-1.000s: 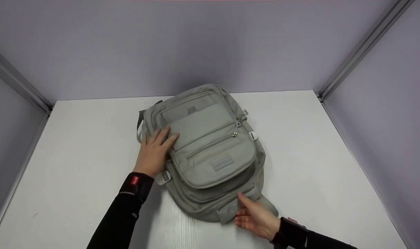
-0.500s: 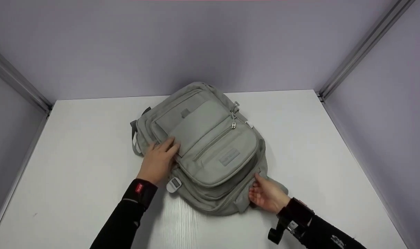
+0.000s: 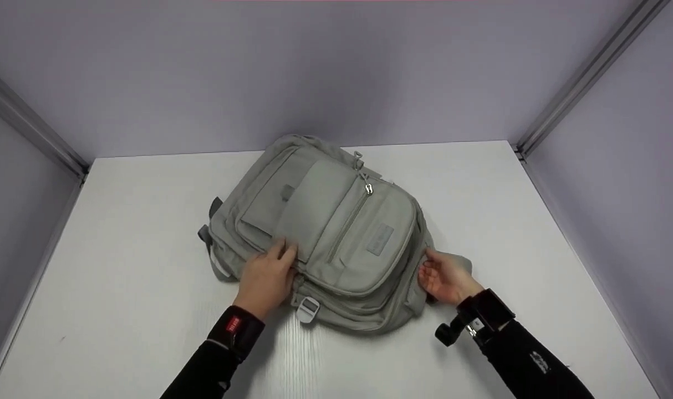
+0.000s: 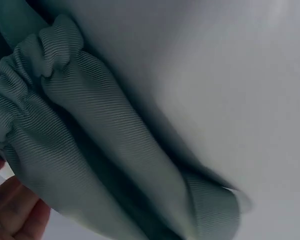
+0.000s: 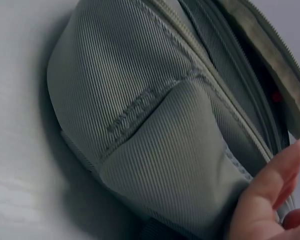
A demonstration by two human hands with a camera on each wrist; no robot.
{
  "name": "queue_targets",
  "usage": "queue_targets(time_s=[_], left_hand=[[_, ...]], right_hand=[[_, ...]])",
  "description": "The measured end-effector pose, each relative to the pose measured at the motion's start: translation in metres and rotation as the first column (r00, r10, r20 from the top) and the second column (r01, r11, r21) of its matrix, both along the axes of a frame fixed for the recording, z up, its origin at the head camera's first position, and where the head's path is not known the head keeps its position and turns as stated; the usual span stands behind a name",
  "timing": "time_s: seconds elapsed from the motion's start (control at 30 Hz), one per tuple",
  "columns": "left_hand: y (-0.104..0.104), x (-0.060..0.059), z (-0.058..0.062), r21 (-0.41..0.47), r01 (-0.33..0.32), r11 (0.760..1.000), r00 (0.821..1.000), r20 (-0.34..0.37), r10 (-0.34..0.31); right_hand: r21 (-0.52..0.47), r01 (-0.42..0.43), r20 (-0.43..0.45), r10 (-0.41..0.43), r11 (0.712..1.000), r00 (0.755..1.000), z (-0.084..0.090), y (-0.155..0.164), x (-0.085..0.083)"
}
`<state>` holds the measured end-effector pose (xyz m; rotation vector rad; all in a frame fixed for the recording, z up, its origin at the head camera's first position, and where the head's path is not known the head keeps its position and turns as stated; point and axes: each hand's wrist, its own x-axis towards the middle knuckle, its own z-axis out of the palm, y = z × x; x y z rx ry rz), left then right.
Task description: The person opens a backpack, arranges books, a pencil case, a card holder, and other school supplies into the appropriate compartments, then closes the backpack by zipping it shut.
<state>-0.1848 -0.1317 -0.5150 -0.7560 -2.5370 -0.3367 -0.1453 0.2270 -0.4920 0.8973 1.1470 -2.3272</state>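
Note:
A grey-green backpack [image 3: 328, 221] lies front up and slanted on the white table, its grab-handle end toward the lower right. My left hand [image 3: 265, 281] holds its near side by the front pocket, fingertips bent over the fabric. The left wrist view shows fingers [image 4: 19, 207] against the gathered side pocket [image 4: 85, 120]. At the handle end, my right hand [image 3: 446, 277] grips the bag with curled fingers and the thumb on the fabric. Part of that grip is hidden; in the right wrist view the thumb [image 5: 270, 187] lies beside the folded, stitched end panel [image 5: 160, 150].
The white table [image 3: 126, 310] reaches up to a pale back wall [image 3: 336, 66] and side panels. A grey buckle [image 3: 307, 309] hangs at the bag's near side, and dark strap ends [image 3: 206, 235] stick out at its left.
The backpack has turned counterclockwise, its handle end swinging right and up. My right hand has moved up and right with it; my left hand has come slightly down and right.

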Motion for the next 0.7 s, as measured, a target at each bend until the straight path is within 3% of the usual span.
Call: queue_targets(time_s=[0.3, 0.4, 0.47, 0.57, 0.7], left_hand=[[0.019, 0.015, -0.002, -0.049, -0.038, 0.998, 0.998, -0.051, 0.035], [0.022, 0.017, -0.003, -0.058, -0.054, 0.997, 0.997, -0.061, 0.051], [0.022, 0.018, -0.002, -0.052, -0.058, 0.997, 0.996, -0.065, 0.055], [0.019, 0.018, -0.002, -0.044, -0.045, 0.998, 0.996, -0.085, 0.041], [0.013, 0.014, 0.001, -0.058, -0.018, 0.998, 0.991, -0.132, 0.01]], right_hand=[[0.016, -0.049, -0.007, 0.049, 0.999, 0.999, 0.003, 0.021, -0.022], [0.037, -0.043, -0.015, 0.043, 0.998, 0.999, 0.006, 0.022, -0.021], [0.105, -0.041, -0.043, 0.046, 0.994, 0.998, 0.009, 0.018, -0.015], [0.289, -0.006, -0.12, 0.043, 0.957, 0.992, 0.017, 0.002, 0.001], [0.49, 0.058, -0.214, 0.056, 0.87, 0.975, 0.031, -0.04, 0.029]])
